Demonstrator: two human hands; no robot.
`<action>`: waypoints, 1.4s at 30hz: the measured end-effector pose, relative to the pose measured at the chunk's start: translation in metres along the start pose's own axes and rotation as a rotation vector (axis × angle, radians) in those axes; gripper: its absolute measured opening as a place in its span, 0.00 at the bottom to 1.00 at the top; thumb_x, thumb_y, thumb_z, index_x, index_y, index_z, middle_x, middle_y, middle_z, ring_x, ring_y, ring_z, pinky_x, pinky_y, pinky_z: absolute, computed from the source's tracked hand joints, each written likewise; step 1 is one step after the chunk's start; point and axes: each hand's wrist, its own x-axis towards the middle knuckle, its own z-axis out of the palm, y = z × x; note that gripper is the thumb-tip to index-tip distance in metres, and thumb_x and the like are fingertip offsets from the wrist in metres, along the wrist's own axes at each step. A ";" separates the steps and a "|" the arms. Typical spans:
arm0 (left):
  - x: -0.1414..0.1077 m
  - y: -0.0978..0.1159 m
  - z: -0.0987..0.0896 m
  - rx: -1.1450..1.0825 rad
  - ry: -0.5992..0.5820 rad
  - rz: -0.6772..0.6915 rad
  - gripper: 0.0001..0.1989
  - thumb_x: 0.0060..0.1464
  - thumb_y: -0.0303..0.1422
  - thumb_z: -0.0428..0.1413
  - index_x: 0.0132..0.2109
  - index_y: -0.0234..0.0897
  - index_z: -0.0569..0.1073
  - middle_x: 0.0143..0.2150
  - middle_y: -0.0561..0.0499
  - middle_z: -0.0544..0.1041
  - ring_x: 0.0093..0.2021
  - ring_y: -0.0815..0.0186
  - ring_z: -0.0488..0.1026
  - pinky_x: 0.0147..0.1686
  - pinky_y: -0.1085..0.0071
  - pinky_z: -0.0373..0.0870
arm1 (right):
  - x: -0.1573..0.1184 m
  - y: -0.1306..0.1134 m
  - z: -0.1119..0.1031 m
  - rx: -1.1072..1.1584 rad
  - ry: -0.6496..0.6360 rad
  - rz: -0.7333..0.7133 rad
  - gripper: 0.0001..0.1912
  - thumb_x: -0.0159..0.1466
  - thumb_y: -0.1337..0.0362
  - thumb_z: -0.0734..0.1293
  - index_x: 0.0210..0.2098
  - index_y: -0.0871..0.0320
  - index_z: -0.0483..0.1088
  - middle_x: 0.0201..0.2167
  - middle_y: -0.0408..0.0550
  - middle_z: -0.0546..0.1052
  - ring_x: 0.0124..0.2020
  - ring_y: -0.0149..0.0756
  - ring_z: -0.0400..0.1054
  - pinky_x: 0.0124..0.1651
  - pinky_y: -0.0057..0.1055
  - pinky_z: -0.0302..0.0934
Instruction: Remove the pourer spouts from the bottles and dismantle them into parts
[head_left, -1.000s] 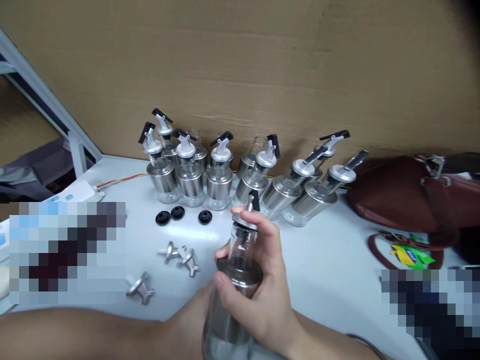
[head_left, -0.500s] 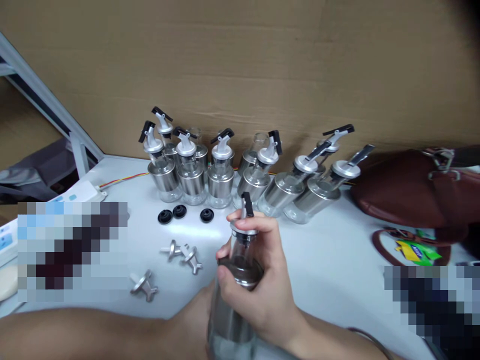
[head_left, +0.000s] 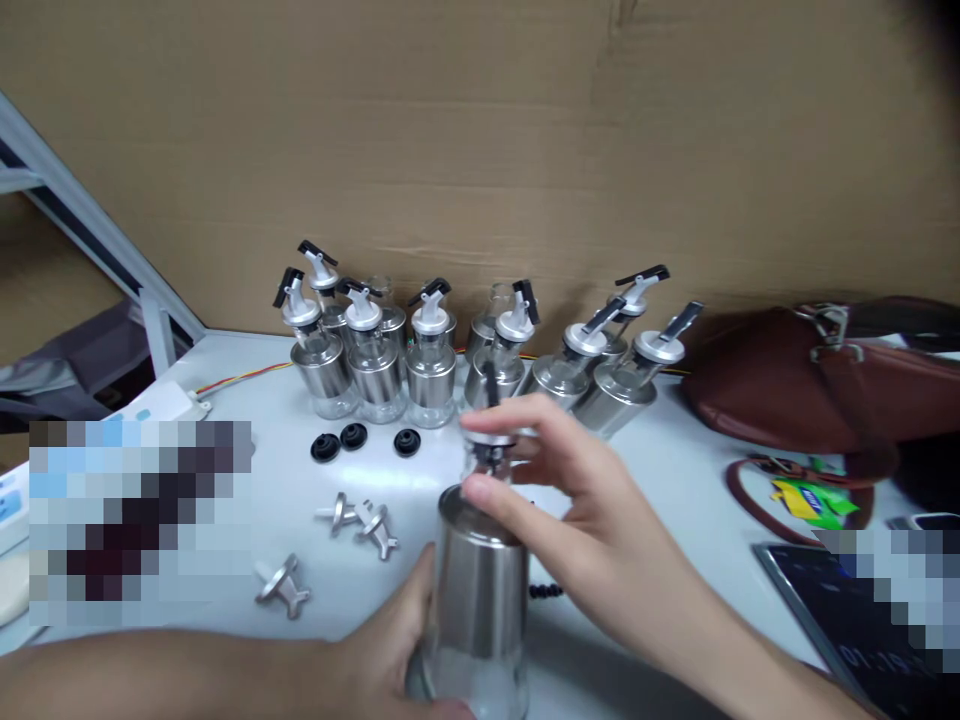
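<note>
Change noted first. Half a second ago I had the right hand (head_left: 611,530) wrapped round the neck and shoulder of the bottle (head_left: 484,580). It now sits higher and reaches in from the right, leaving the front of the steel sleeve (head_left: 487,560) exposed. The index finger lies across the pourer (head_left: 487,438) and the thumb tip is at the base of the neck. The right fingers are half curled and spread up and down; whether they pinch or merely rest, I cannot tell. The left hand (head_left: 390,640) is wrapped round the lower glass, its fingers partly hidden behind it. In my judgement the left hand now carries the steadying, and the right attends only to the head of the bottle.

Condition and position: the bottle is in the lower centre of the frame, upright to the eye. Whether its base rests on the desk (head_left: 277,500) I cannot establish. Brushed steel covers the body above clear glass; the pourer appears seated in the neck, black stopper ring beneath a silver disc, dark lever (head_left: 491,385) pointing up. Motion blur prevents me from judging the fit.

At left of centre I record three black discs (head_left: 407,442) and three loose silver spouts (head_left: 379,528), unassembled. The row of bottles (head_left: 433,378) behind is mostly fitted with pourers; at least two at the back show bare necks.
</note>
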 end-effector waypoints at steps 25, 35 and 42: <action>-0.007 -0.032 -0.003 0.304 -0.105 -0.056 0.18 0.63 0.34 0.47 0.58 0.40 0.53 0.47 0.43 0.68 0.46 0.62 0.66 0.47 0.61 0.65 | 0.039 0.067 -0.045 -0.661 0.548 -0.353 0.08 0.58 0.73 0.67 0.35 0.55 0.66 0.45 0.49 0.77 0.32 0.35 0.74 0.34 0.33 0.69; -0.007 -0.029 -0.002 0.316 -0.112 -0.070 0.17 0.63 0.32 0.47 0.57 0.39 0.53 0.47 0.43 0.67 0.47 0.62 0.67 0.47 0.61 0.66 | 0.043 0.081 -0.051 -0.689 0.518 -0.233 0.12 0.56 0.73 0.66 0.36 0.55 0.62 0.49 0.57 0.71 0.48 0.50 0.70 0.37 0.43 0.72; -0.006 -0.028 0.000 0.324 -0.095 -0.004 0.17 0.62 0.30 0.47 0.56 0.40 0.55 0.50 0.42 0.63 0.46 0.64 0.68 0.46 0.63 0.67 | 0.043 0.074 -0.043 -0.732 0.496 -0.236 0.16 0.55 0.73 0.65 0.41 0.53 0.59 0.58 0.60 0.57 0.60 0.55 0.57 0.41 0.47 0.70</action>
